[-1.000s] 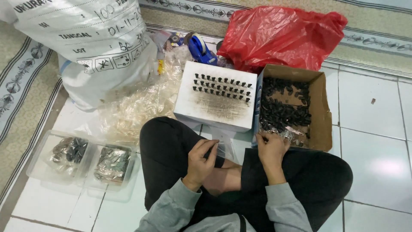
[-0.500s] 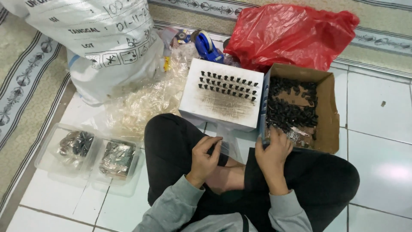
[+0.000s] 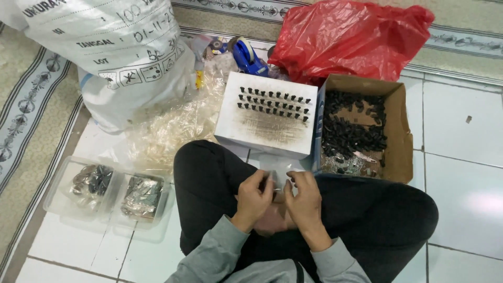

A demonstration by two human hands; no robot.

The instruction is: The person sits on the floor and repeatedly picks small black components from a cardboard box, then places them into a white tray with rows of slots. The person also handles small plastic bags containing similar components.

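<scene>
Right hand [image 3: 305, 195] has come back from the cardboard box [image 3: 399, 131] of small black parts, where it was a second ago, and now meets the left hand [image 3: 255, 196] over the lap. Both hands pinch a small clear plastic bag [image 3: 276, 181] between fingertips, closed on it. Ahead of the hands sits the white block [image 3: 270, 116] with rows of black pieces; two clear trays [image 3: 107, 191] lie to the left.

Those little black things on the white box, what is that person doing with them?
A person sits cross-legged on the tiled floor. Their left hand and right hand meet over their lap, pinching something small and clear; what it is, I cannot tell. In front stands a white box with rows of small black pieces, and beside it a cardboard box of loose ones.
</scene>
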